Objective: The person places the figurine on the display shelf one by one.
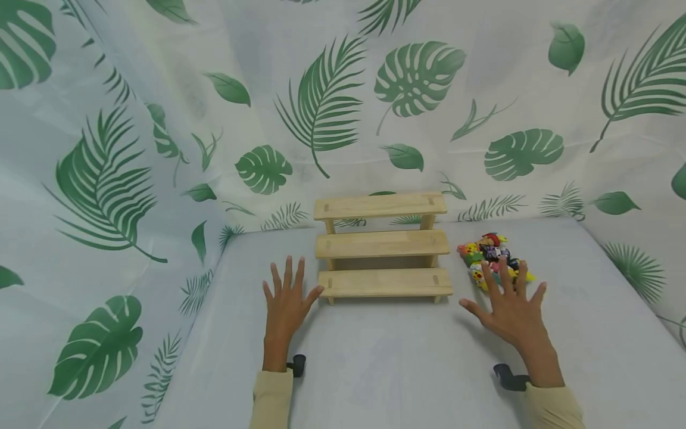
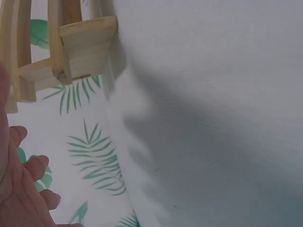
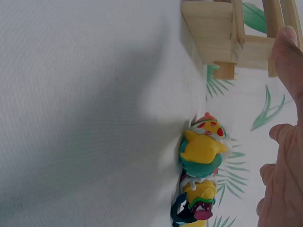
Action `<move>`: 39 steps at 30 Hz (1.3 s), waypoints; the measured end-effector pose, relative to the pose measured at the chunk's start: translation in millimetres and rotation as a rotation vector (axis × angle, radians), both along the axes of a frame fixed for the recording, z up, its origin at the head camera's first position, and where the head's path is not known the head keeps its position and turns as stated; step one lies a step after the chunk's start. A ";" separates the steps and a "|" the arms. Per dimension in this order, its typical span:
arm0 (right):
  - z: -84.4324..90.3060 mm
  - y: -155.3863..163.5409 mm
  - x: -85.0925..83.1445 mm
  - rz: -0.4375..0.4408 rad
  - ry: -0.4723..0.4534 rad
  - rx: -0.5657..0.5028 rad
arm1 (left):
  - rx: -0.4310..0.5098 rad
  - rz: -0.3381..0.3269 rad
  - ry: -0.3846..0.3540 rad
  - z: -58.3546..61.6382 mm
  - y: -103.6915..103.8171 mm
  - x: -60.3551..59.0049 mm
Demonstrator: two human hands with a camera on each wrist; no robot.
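Observation:
A three-step wooden stand sits on the grey table against the leaf-print backdrop, and its end shows as the wooden stand and the wooden stand in the wrist views. My left hand hovers flat with spread fingers just left of the lowest step, holding nothing. My right hand is spread the same way, right of the stand, just in front of a pile of small colourful figures. The right wrist view shows those figures close up, yellow and green ones nearest.
A leaf-print cloth hangs behind and drapes both sides of the table. Grey tabletop lies in front of the stand between my hands. Black wrist-camera mounts show at my cuffs.

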State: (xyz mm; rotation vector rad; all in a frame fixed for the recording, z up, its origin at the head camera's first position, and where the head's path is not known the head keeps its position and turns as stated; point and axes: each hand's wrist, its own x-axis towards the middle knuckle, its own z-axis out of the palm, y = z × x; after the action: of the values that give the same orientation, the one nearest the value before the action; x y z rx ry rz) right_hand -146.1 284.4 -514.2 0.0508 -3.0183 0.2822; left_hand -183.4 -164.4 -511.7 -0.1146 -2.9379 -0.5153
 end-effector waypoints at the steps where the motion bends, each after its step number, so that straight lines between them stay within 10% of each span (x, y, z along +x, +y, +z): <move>1: 0.3 0.5 -0.3 -0.006 -0.003 -0.001 | 0.015 -0.003 0.000 0.6 0.2 -1.8; 11: 11.1 1.9 -6.1 -0.175 0.209 -0.243 | 0.550 -0.115 0.004 8.2 12.3 -30.2; 18: 12.9 4.7 -3.2 -0.320 0.368 -0.371 | 0.852 -0.046 0.002 10.3 29.2 -50.8; 29: -4.0 12.3 -2.6 -0.397 0.181 -0.491 | 1.253 0.078 -0.107 9.9 49.2 -55.0; 39: -17.1 1.4 -17.3 -0.388 0.081 -0.518 | 1.317 0.078 -0.150 8.5 44.9 -59.6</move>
State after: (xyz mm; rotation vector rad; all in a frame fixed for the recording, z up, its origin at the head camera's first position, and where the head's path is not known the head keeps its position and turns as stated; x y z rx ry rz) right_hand -163.4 285.9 -531.3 -0.5397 -2.6957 0.9675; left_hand -243.0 -119.5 -503.2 0.2012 -2.0887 -2.2765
